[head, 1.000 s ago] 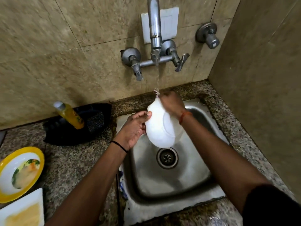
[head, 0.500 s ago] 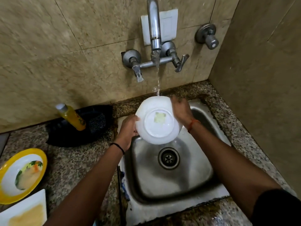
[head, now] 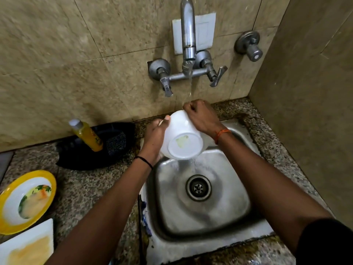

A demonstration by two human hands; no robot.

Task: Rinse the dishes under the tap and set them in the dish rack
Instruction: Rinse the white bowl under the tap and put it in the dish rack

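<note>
Since the earlier frame the one white round ceramic bowl has tipped so its base, with a pale yellowish patch on it, faces the camera and slightly downward, and the right hand has slid up onto the bowl's far rim. The left hand grips the bowl's left side, its fingers curled over the rim; the right hand's fingers are bent closed against the upper edge. The bowl is held above the back of the single square steel sink, under a thin stream from the one grey metal wall tap, and water runs off its lower edge toward the drain. On the speckled granite desk to the left lie two unwashed dishes: a yellow-rimmed round plate and a white square plate. One yellow soap bottle leans in one black tray.
</note>
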